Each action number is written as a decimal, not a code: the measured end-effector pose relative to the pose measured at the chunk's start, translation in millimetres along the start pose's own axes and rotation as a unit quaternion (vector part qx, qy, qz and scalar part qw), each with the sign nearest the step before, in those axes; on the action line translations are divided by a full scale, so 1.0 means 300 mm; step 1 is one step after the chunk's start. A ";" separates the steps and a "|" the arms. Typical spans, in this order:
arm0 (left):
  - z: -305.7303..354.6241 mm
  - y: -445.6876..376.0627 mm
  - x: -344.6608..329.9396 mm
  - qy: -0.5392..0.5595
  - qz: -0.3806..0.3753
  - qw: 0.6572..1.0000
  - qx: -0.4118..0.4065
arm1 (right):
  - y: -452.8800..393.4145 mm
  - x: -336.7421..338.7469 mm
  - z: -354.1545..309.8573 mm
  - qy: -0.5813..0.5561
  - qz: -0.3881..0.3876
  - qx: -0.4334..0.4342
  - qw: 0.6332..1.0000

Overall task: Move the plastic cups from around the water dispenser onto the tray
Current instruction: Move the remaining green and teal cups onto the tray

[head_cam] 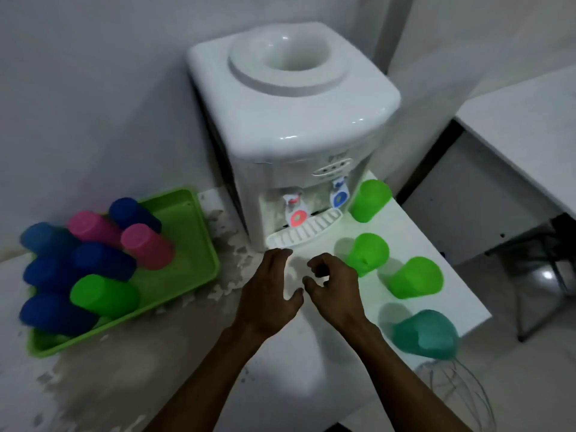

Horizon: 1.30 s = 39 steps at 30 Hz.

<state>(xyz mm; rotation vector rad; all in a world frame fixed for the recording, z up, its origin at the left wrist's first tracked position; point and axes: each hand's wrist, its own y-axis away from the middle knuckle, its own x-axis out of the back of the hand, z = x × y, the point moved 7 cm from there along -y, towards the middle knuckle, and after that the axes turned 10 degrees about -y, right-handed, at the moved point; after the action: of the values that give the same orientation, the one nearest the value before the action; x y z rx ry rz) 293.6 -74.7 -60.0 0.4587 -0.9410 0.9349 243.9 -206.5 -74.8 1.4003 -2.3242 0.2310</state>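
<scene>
A white water dispenser [293, 120] stands at the back of the table. Left of it lies a green tray [190, 244] holding several upside-down cups: blue ones [53, 313], two pink ones [146, 246] and a green one [103, 294]. To the dispenser's right, three green cups [369, 199] [367, 252] [416, 277] and a teal cup [425, 333] stand upside down on the table. My left hand [269, 294] hovers in front of the drip grate, fingers apart, holding nothing. My right hand [335, 286] is beside it with curled fingers, empty, just left of the middle green cup.
The table top [156, 369] has worn, peeling patches near the tray. Its right edge [467, 294] drops to the floor. A second white table [523, 120] stands at the far right, a wire object [458, 391] below the teal cup. Walls close the back.
</scene>
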 end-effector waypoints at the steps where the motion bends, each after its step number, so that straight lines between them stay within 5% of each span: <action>1: 0.034 -0.014 -0.027 0.000 -0.008 1.000 -0.007 | 0.005 0.039 0.014 0.001 0.012 -0.001 1.000; 11: 0.332 -0.194 -0.275 -0.051 -0.061 0.995 -0.067 | 0.002 0.462 0.114 0.140 0.151 -0.026 0.978; 17: 0.371 -0.286 -0.393 -0.113 -0.097 0.989 -0.024 | -0.038 0.545 0.268 0.248 0.024 -0.226 0.942; 26: 0.345 -0.303 -0.420 -0.046 -0.096 0.993 0.052 | -0.074 0.529 0.319 0.187 0.010 -0.241 0.952; 34: 0.180 -0.216 -0.245 0.053 0.001 0.987 0.151 | -0.113 0.453 0.167 0.033 0.045 -0.160 0.985; 39: -0.026 -0.085 -0.102 0.135 0.080 0.952 0.264 | -0.113 0.285 0.089 -0.027 0.009 -0.154 0.988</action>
<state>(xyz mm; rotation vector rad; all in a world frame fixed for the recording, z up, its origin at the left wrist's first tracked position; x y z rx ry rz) 310.8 -97.6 -88.8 0.6918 -0.4732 1.3678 231.7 -301.0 -64.5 1.2438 -2.2961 -0.1578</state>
